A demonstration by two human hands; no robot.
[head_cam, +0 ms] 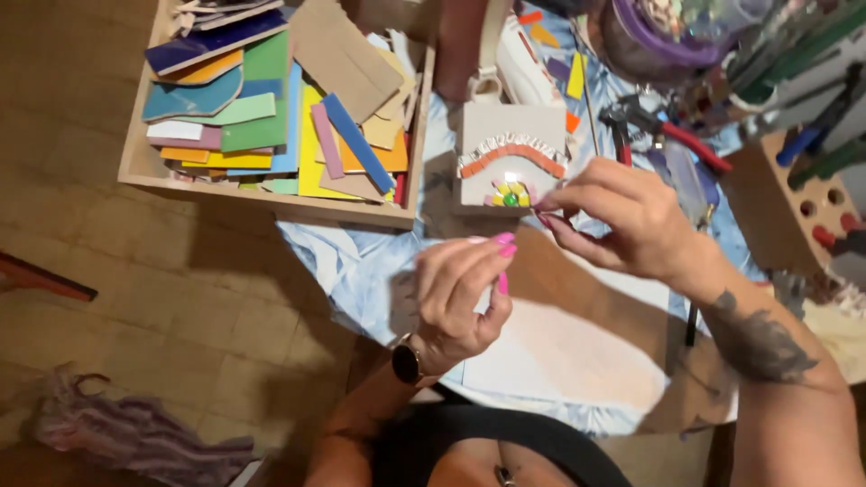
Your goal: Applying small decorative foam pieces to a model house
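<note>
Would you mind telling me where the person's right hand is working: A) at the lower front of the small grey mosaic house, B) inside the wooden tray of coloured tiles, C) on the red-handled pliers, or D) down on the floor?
A: the right hand has its fingertips beside the coloured fan of pieces on the small grey house, away from the tile tray.

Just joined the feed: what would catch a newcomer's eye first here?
The wooden tray heaped with bright tile offcuts, upper left. At centre, a small grey house-shaped piece with an orange mosaic arch. Just below it, the left hand and right hand are raised, the right pinching something small.
</note>
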